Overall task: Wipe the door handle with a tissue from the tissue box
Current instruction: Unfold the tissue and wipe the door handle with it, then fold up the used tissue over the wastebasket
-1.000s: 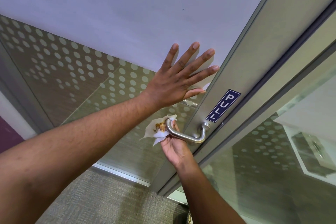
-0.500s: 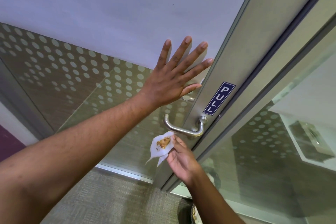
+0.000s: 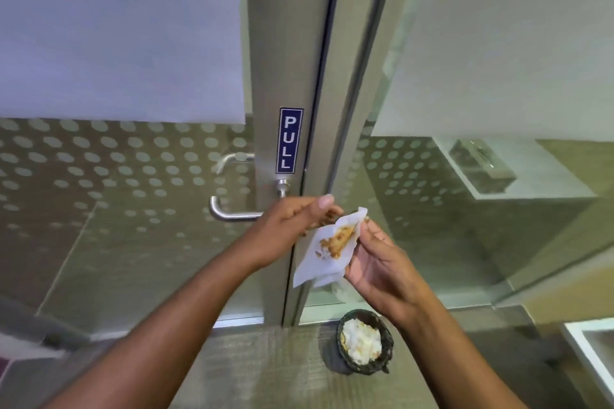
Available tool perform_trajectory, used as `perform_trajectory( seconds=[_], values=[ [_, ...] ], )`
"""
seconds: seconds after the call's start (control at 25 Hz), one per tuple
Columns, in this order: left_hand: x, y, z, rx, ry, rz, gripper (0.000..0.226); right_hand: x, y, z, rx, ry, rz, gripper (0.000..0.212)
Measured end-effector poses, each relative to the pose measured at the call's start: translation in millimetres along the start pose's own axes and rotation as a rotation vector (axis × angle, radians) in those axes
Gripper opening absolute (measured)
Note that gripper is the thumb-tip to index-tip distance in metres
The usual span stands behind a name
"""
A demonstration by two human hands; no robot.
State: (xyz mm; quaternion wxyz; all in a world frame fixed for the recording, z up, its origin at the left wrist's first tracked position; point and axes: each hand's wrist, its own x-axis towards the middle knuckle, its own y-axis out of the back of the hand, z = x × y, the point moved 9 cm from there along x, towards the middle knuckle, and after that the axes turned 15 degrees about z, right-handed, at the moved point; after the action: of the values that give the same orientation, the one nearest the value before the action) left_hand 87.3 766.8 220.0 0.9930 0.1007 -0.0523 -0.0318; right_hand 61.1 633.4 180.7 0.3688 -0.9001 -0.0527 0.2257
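Since the white paper tissue (image 3: 327,251) in your hands already carries a brown smear across its middle, the wiping itself looks mostly done, though you cannot confirm from here that the brushed-steel lever door handle (image 3: 232,211) is fully clean; its visible bar shows no obvious marks. What seems left is to fold the dirty side in and get rid of it, or to give the handle another pass with a clean part. The tissue sits just right of the handle and slightly below it, clear of the metal. Your left hand (image 3: 285,232) covers the handle's inner end, its fingers curled and pinching the tissue's upper left edge. Your right hand (image 3: 378,267), farther right of the handle, has its fingers loosely bent, thumb and fingertips closed on the tissue's right edge. Well below the handle, on the floor, a small dark round bin (image 3: 364,341) holds crumpled white paper. No tissue box is clearly visible.
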Motion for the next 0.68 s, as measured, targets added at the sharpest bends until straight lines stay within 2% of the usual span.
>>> perform_trajectory(
  seconds=[0.08,0.16,0.32,0.44,0.56,0.68],
  values=[
    [-6.2,-37.7,-21.8,-0.145,0.192,-0.167,0.041,-9.9,21.9,-31.8,-0.017,0.064,0.033,0.022],
    [-5.3,-69.5,-23.3,-0.207,0.218,-0.231,0.018,-19.8,48.7,-62.9,-0.025,0.139,0.076,0.019],
    [7.2,-103.5,-14.3,-0.208,0.265,-0.067,0.011,-34.6,97.8,-116.6,-0.125,0.342,0.203,0.016],
    [10.4,-134.8,-8.5,-0.331,0.373,0.015,0.011,-49.4,128.2,-153.9,-0.305,0.568,0.34,0.018],
    [8.8,-169.6,-5.2,-0.553,0.492,0.083,0.017,-74.2,145.5,-190.9,-0.593,0.886,0.503,0.024],
    [3.7,-205.3,3.1,-0.756,0.534,0.03,0.042,-88.0,140.7,-200.5,-0.822,1.034,0.464,0.021]
  ],
)
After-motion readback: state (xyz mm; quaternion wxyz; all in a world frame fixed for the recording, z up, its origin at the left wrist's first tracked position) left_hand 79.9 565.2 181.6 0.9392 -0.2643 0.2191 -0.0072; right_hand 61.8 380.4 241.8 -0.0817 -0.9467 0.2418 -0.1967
